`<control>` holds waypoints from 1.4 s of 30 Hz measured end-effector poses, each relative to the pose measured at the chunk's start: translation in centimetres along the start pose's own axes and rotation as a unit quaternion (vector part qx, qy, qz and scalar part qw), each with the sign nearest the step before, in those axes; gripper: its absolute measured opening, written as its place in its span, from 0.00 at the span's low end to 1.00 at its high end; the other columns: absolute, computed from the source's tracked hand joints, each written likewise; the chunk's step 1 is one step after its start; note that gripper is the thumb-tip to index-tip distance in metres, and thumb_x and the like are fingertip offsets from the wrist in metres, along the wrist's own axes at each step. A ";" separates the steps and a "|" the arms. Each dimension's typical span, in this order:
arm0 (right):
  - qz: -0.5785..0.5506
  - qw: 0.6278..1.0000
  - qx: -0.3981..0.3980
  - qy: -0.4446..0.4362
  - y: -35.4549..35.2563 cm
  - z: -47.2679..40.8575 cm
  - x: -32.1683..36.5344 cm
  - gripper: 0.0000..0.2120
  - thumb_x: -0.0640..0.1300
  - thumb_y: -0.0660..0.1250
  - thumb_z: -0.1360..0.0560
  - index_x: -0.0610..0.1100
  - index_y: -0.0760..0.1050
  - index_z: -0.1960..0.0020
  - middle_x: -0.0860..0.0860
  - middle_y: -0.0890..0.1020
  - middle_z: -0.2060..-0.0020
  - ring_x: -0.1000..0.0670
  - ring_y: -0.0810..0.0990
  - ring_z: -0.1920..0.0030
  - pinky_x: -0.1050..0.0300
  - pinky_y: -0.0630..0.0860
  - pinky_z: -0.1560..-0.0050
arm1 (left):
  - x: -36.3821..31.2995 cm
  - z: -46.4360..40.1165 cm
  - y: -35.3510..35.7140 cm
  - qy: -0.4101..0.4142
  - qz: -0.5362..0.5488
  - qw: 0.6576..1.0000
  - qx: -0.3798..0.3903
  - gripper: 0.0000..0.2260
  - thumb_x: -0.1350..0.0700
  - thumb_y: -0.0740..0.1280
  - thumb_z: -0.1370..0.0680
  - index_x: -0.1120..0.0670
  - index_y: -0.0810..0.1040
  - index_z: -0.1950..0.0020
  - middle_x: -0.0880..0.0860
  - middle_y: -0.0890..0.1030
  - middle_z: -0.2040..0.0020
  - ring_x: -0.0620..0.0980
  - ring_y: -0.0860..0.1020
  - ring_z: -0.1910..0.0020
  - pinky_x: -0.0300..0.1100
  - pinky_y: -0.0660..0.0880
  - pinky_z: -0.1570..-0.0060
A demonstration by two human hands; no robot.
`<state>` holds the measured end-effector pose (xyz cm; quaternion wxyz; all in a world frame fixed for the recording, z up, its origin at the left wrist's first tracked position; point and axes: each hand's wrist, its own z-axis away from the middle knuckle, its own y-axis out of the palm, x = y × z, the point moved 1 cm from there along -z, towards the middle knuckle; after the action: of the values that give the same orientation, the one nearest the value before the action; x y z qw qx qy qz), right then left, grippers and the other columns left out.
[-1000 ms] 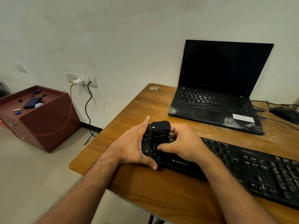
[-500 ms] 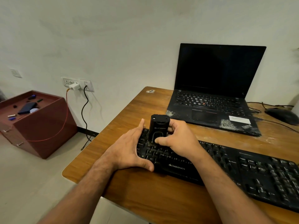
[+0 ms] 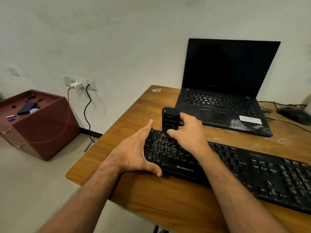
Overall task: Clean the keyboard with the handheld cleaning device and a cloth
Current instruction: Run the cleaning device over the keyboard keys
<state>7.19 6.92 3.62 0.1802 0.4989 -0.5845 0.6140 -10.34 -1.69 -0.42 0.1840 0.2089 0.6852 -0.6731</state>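
While your right hand (image 3: 188, 132) grips the handheld cleaning device (image 3: 170, 119) upright, thumb on its front face and fingers curled behind, its lower end sits on the top-left rows of the keyboard (image 3: 218, 163). That puts you in the device pass, judged to be early: it stands at the far left corner, and the long run of keys to the right looks untouched, with pale dust showing between caps.

Left hand (image 3: 134, 152): open, fingers straight along the keyboard's left end, thumb hooked against the front edge near the brand print. It braces the board; it holds nothing.

Keyboard lies slantwise on the wooden bench (image 3: 168, 207), its left end near the bench's front-left corner, its right end running off toward the frame edge. Laptop (image 3: 223, 91) stands open behind it, apart from it, screen dark, scuffs on the palm rest. Mouse (image 3: 294, 115) at far right.

No cloth in view; cannot say where it is.

Next move, as a judgement: work the device rightward row by row, keeping its lower end down on the keys, and shift your bracing hand along so the board does not slide. Whether the device is running cannot be told.
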 end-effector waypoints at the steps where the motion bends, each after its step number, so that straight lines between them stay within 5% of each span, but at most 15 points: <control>1: -0.010 1.000 0.004 0.002 0.0 -0.1 -0.1 0.20 0.38 0.75 0.31 0.54 0.80 0.42 0.60 0.83 0.55 0.60 0.83 0.62 0.65 0.78 0.63 | -0.2 0.1 -0.1 -0.004 -0.001 1.000 0.002 0.73 0.25 0.76 0.49 0.45 0.32 0.20 0.41 0.56 0.20 0.42 0.62 0.24 0.43 0.57 0.23; 4: -0.084 0.994 0.064 0.020 0.0 0.6 -0.3 0.22 0.34 0.76 0.31 0.56 0.80 0.44 0.60 0.84 0.54 0.59 0.84 0.59 0.63 0.79 0.59 | -0.4 0.1 -0.2 -0.010 -0.006 1.000 0.013 0.73 0.26 0.77 0.48 0.45 0.31 0.20 0.41 0.54 0.19 0.44 0.62 0.24 0.46 0.58 0.23; 7: -0.064 0.997 0.020 0.027 -0.3 0.2 -0.6 0.21 0.34 0.76 0.31 0.53 0.80 0.44 0.62 0.82 0.56 0.62 0.82 0.60 0.69 0.75 0.64 | -0.4 0.1 -0.2 -0.016 -0.011 1.000 0.019 0.73 0.25 0.76 0.49 0.45 0.31 0.20 0.42 0.54 0.19 0.44 0.62 0.24 0.44 0.56 0.23; 13: -0.083 0.994 0.063 0.014 -0.1 0.7 -0.4 0.23 0.35 0.76 0.31 0.53 0.78 0.40 0.58 0.85 0.53 0.59 0.85 0.59 0.59 0.83 0.58 | -0.4 0.2 -0.2 -0.011 -0.018 1.000 0.012 0.74 0.22 0.74 0.50 0.46 0.32 0.20 0.41 0.54 0.19 0.43 0.62 0.24 0.46 0.58 0.22; 18: 0.022 0.999 -0.042 0.005 -0.5 0.1 -0.3 0.21 0.37 0.74 0.30 0.53 0.80 0.41 0.58 0.83 0.55 0.59 0.82 0.65 0.66 0.77 0.63 | -0.3 0.1 -0.3 -0.009 -0.022 1.000 0.010 0.74 0.21 0.72 0.51 0.48 0.35 0.19 0.42 0.55 0.19 0.42 0.62 0.25 0.44 0.56 0.22; 22: -0.056 0.997 0.046 0.022 -0.7 0.9 -0.5 0.20 0.37 0.77 0.31 0.50 0.81 0.42 0.58 0.85 0.53 0.59 0.85 0.60 0.62 0.82 0.59 | -0.1 0.1 -0.2 -0.013 -0.025 0.999 0.014 0.73 0.21 0.72 0.50 0.47 0.35 0.19 0.42 0.53 0.19 0.43 0.61 0.24 0.47 0.58 0.22; 27: -0.004 0.999 -0.049 0.023 -1.3 -0.1 -0.6 0.19 0.38 0.76 0.31 0.50 0.81 0.42 0.59 0.83 0.56 0.60 0.82 0.61 0.68 0.76 0.64 | 0.1 0.0 -0.2 -0.005 -0.033 0.999 0.011 0.71 0.20 0.71 0.50 0.43 0.40 0.18 0.42 0.52 0.19 0.44 0.60 0.23 0.50 0.58 0.22; 31: -0.085 0.993 0.074 0.040 -1.4 1.0 -0.9 0.22 0.36 0.77 0.31 0.51 0.80 0.41 0.57 0.86 0.53 0.58 0.86 0.57 0.57 0.83 0.54 | 0.2 0.0 -0.2 0.012 -0.029 1.000 0.004 0.67 0.21 0.73 0.49 0.42 0.46 0.18 0.40 0.53 0.20 0.43 0.62 0.24 0.47 0.60 0.23; 36: -0.045 0.999 0.008 0.017 -1.3 1.5 -0.5 0.21 0.36 0.75 0.29 0.52 0.79 0.40 0.63 0.80 0.56 0.71 0.79 0.62 0.76 0.72 0.67 | 0.2 0.1 -0.1 0.020 -0.030 0.999 0.004 0.64 0.22 0.73 0.49 0.40 0.50 0.18 0.40 0.53 0.20 0.43 0.62 0.25 0.45 0.59 0.24; 42: -0.088 0.991 0.100 0.011 0.4 3.4 -0.1 0.23 0.34 0.75 0.29 0.54 0.80 0.39 0.57 0.85 0.53 0.53 0.85 0.58 0.55 0.84 0.58 | 0.3 -0.1 -0.1 0.032 -0.015 0.999 -0.002 0.60 0.22 0.74 0.48 0.41 0.58 0.21 0.37 0.59 0.23 0.42 0.68 0.29 0.53 0.70 0.29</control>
<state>8.31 3.81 2.74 0.1893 0.5566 -0.4723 0.6568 -10.62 -1.55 -0.49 0.1521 0.2197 0.6953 -0.6672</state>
